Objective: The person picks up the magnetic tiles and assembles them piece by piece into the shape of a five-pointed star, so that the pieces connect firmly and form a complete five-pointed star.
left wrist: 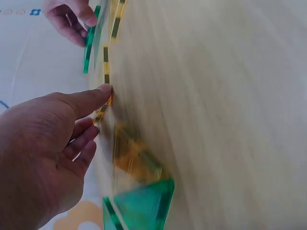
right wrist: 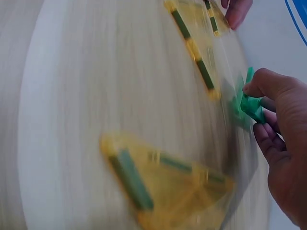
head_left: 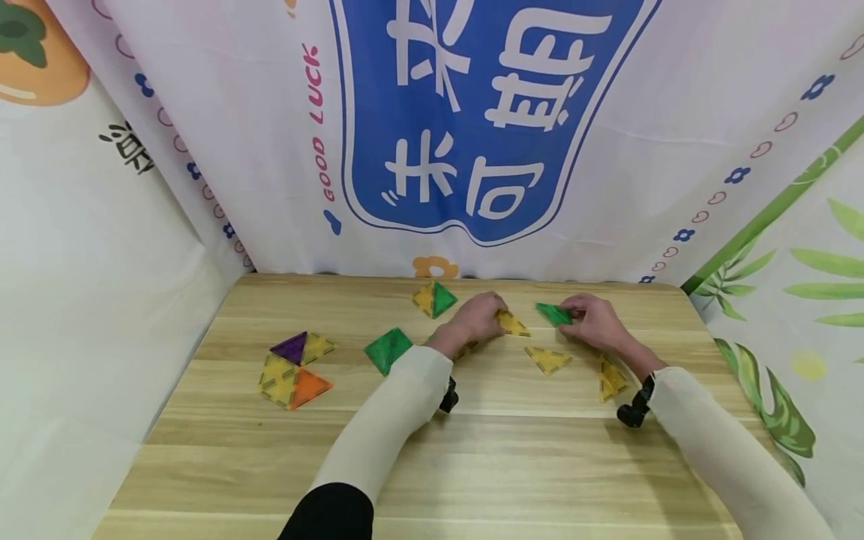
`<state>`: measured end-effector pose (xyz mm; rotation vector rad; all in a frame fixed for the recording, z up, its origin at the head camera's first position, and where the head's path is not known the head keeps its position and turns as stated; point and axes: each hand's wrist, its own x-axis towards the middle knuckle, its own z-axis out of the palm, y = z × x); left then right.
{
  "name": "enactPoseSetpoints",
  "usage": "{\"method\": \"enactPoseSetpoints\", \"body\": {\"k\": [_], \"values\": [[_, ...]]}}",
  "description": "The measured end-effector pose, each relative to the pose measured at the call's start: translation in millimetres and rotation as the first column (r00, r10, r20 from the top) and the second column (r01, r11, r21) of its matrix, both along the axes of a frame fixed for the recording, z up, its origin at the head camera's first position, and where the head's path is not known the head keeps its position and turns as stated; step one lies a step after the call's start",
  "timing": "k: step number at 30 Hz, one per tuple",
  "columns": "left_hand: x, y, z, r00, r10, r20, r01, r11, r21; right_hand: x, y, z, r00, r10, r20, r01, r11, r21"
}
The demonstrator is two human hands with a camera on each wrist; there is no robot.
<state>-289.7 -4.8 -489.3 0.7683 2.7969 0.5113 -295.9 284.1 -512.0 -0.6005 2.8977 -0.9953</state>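
Green triangle tile (head_left: 553,313), held tilted near the far edge of a wooden worktop (head_left: 513,465), right of the middle. A person's right hand (head_left: 594,322) pinches it between thumb and fingers. The left hand (head_left: 475,319) has its grip together too, holding a yellow triangle tile (head_left: 514,325) just left of the green one, with a small gap between the two.

Toward the person, a second yellow tile (head_left: 548,361) lies flat, its long side facing the far edge. A third yellow tile (head_left: 611,379) lies just beside the right wrist. A fourth is mostly hidden behind the left wrist.

Left of the hands, a yellow-and-green pair (head_left: 443,299) sits edge to edge near the far edge, and a green diamond (head_left: 388,349) lies nearer. Well apart, toward the left edge, purple, yellow and orange pieces (head_left: 310,387) form a cluster.

A printed cloth (head_left: 270,112) borders the far edge closely; a broad stretch of wood runs toward the person.
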Motion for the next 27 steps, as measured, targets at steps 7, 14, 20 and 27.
{"method": "enactPoseSetpoints", "body": {"k": [7,14,20,27], "values": [[-12.6,-24.1,1.4,0.992,-0.122,-0.009,0.122,0.992,-0.007,-0.2,-31.0,5.1,1.0,-0.019,-0.022,0.017,0.996,-0.083],[-18.6,-45.8,5.7,0.985,-0.139,0.104,0.132,0.989,0.072,-1.5,-58.9,2.6,0.999,-0.032,-0.032,0.029,0.996,-0.086],[-23.2,-55.7,6.3,0.979,-0.128,0.155,0.115,0.989,0.092,0.2,-79.2,-0.6,0.997,-0.044,-0.061,0.039,0.996,-0.083],[-28.4,-59.7,6.6,0.974,-0.112,0.195,0.095,0.991,0.095,4.0,-100.5,-2.9,0.995,-0.096,-0.028,0.094,0.993,-0.065]]}}
